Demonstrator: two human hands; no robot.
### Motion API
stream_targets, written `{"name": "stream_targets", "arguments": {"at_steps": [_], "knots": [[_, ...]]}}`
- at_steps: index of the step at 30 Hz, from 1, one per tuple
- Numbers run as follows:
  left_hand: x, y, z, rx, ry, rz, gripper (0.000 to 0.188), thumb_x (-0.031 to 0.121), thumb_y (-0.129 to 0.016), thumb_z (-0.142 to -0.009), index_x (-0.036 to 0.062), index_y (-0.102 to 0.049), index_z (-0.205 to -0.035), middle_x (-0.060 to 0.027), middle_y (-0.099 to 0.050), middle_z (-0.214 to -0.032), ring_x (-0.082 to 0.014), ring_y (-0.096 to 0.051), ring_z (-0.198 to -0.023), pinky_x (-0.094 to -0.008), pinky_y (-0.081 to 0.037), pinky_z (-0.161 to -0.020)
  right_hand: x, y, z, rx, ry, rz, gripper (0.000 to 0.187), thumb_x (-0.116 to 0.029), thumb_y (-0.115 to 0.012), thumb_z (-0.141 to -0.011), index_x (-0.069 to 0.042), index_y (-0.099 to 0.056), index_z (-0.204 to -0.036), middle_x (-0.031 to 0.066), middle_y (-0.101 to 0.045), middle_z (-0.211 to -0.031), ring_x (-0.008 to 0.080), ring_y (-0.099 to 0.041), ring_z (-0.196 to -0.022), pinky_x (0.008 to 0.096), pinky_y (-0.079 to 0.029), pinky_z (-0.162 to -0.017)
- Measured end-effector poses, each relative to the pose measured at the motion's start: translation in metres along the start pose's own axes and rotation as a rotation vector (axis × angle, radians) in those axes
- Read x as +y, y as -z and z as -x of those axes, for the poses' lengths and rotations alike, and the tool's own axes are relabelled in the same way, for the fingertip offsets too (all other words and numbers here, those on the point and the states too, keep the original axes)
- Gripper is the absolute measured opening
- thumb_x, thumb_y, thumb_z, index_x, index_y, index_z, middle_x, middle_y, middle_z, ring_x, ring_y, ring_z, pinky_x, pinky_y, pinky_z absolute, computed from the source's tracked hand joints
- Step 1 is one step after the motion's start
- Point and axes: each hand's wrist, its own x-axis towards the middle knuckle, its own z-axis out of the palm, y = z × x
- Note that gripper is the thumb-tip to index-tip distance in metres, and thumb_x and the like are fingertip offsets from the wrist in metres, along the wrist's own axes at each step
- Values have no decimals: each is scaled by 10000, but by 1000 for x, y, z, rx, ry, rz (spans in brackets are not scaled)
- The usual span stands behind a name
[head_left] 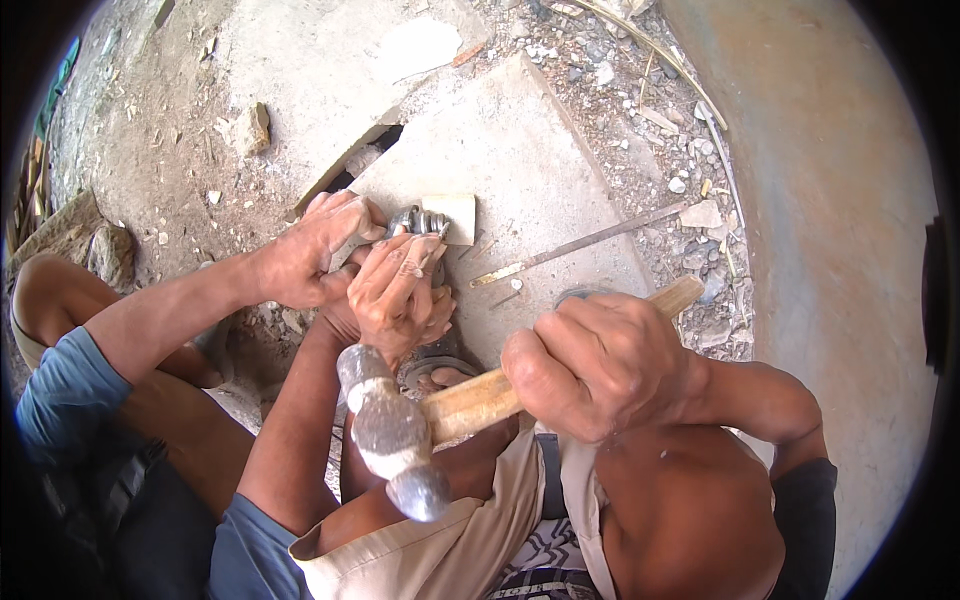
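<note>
My right hand (610, 365) is wrapped round the wooden handle of a ball-peen hammer (390, 430), whose metal head hangs above my lap, left of the hand. My left hand (395, 290) has its fingers closed beside a ridged, cylindrical metal part (405, 218). A small dark tip shows at those fingertips, but what they grip is mostly hidden. A co-worker's hand (325, 245) reaches in from the left and holds the part's other end. Under the part's right end lies a small pale wooden block (460, 215) on a concrete slab (500, 130).
A long, thin rusty metal strip (580, 243) lies across the slab's right side. Rubble and stones (600, 70) border the slab, with a smooth wall (820, 200) at the right. A gap (360, 160) opens along the slab's left edge. The co-worker's bent knee (60, 300) is at left.
</note>
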Motion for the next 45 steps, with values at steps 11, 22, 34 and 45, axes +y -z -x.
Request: {"name": "stream_targets", "arguments": {"at_steps": [11, 22, 34, 45], "knots": [[60, -111, -36, 1352, 244, 566, 352, 22, -573, -987, -41, -522, -1330, -139, -645, -1140, -241, -632, -1071, -362, -510, -944, 74, -32, 66, -177, -438, 345, 403, -45, -729, -857, 30, -647, -1244, 110, -579, -816, 252, -639, -634, 399, -524, -513], [84, -143, -31, 1293, 336, 509, 239, 13, -592, -1063, -74, -592, -1285, -143, -718, -1157, -163, -695, -1047, -290, -596, -889, 91, -74, 79, -192, -429, 461, 436, -100, -664, -924, -4, -623, -1347, 104, -570, -1032, 265, -571, -972, 420, -420, -813], [61, -145, -47, 1170, 241, 183, 72, -93, -636, -992, -77, -687, -1039, -147, -782, -1063, -129, -715, -905, -249, -576, -781, 70, -57, 61, -104, -649, -67, 340, -93, -675, -988, 85, -649, -1277, 204, -667, -959, 315, -666, -727, 401, -533, -659], [37, -75, -29, 713, 139, -57, 206, -10, -694, -923, -21, -626, -1118, -146, -692, -1105, -228, -629, -1001, -356, -492, -886, 51, -28, 34, 24, -577, -310, 323, -61, -698, -982, 138, -660, -1233, 250, -728, -1028, 270, -718, -804, 350, -554, -688]]}}
